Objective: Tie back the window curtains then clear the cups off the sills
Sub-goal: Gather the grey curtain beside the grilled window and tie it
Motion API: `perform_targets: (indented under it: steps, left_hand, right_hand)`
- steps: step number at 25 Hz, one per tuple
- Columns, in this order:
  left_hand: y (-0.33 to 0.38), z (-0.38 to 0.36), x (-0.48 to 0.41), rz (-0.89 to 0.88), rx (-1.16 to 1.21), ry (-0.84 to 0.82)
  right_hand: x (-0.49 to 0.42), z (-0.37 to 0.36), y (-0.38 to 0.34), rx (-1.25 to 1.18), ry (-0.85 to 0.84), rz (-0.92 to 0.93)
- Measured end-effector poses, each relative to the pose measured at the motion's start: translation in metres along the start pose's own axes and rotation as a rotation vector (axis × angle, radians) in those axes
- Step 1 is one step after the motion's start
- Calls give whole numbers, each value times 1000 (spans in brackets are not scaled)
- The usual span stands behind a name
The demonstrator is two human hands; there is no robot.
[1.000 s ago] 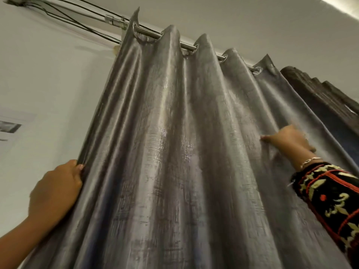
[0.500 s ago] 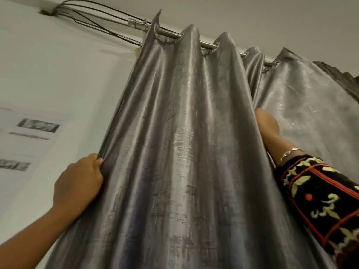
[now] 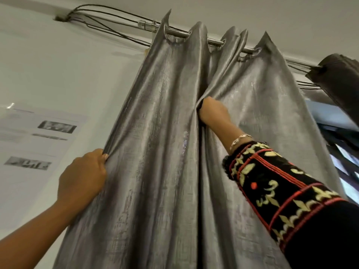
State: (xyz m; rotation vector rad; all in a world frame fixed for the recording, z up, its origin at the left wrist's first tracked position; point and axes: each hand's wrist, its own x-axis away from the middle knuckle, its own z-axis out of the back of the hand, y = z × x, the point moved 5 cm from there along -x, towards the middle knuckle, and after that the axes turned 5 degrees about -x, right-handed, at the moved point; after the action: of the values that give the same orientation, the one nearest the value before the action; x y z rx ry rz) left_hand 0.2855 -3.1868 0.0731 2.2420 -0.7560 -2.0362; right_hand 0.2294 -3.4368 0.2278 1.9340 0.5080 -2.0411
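A person's left hand (image 3: 83,175) pinches the outer edge of the curtain (image 3: 165,133) hanging from its rod (image 3: 214,42), while the right hand (image 3: 213,113), well apart, grips a middle fold, apparently to bunch it clear of the window (image 3: 345,158).

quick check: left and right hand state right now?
Left hand: closed, gripping the left edge of the grey curtain.
Right hand: closed on a fold of the same curtain; fingertips hidden in the fabric.
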Motion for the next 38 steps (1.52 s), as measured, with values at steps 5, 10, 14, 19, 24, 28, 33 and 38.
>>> perform_targets:
  steps: [5,10,14,19,24,28,33,38]
  left_hand:
    - [6,-6,3,-5,16,-8]
    - [13,-9,9,-14,42,3]
    - [10,-11,7,-10,57,5]
    - [7,-9,6,-15,88,6]
    - [5,0,3,-26,94,25]
    - [-10,12,-7,-50,58,6]
    - [-45,44,-35,-104,-31,-30]
    - [-76,81,-73,-183,-155,-49]
  right_hand:
    - [5,58,83,20,294,-103]
    - [25,137,194,247,472,-495]
    - [-8,164,340,191,251,-653]
    - [27,152,186,178,209,-409]
    - [-2,83,94,119,114,-177]
    - [-23,36,23,17,59,-181]
    - [-35,-13,-89,-61,14,10]
    - [-33,-56,-207,-201,-46,124]
